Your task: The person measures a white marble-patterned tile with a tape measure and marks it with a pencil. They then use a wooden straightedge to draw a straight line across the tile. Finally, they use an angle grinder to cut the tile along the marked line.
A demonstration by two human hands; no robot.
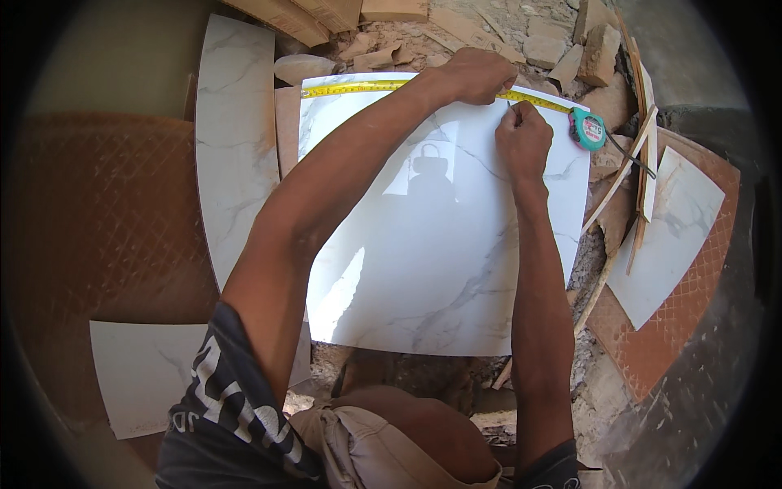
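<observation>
Two hands at a tape laid along the 12 o'clock edge of a marbled tile (pixel 423 277).

The blade (pixel 358 87) could slide or turn off line, I think, if the left hand (pixel 476 75) presses unevenly or the right hand (pixel 526 138) pushes it; the tile could rock or chip, as rubble (pixel 544 50) lies around it. The blade runs from 10 o'clock to the green case (pixel 587 129) at 2 o'clock, passing under the left hand at 12; whether these fingers pinch it or only press, I cannot tell. The right hand, towards 1 o'clock, has its fingers folded together just below the blade; if they clamp something thin, I cannot tell. From this hand, the blade lies at 12 o'clock, the case at 3.
</observation>
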